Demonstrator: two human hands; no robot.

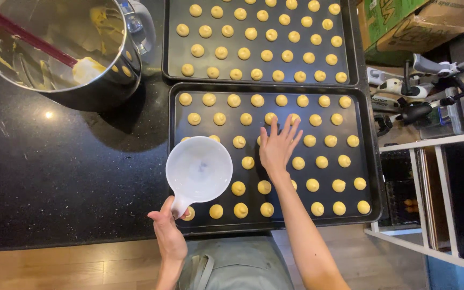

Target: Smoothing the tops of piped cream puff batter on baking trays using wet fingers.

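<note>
The left hand [168,232] is closed on the stub handle of a white plastic measuring cup [198,169] — light, rigid, best gripped there — over the near baking tray [374,177]. The right hand [278,147], fingers spread, touches soft, easily dented dough balls [270,118].

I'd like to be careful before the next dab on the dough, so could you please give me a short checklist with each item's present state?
1. Left hand grips the white cup by its handle: ok.
2. Cup held level over the near baking tray: ok.
3. Liquid in the cup: cannot tell; it looks nearly empty.
4. Right hand over the dough mounds, fingers spread: ok.
5. Fingertips touching a mound: cannot tell.
6. Far baking tray filled and clear of both hands: ok.
</note>
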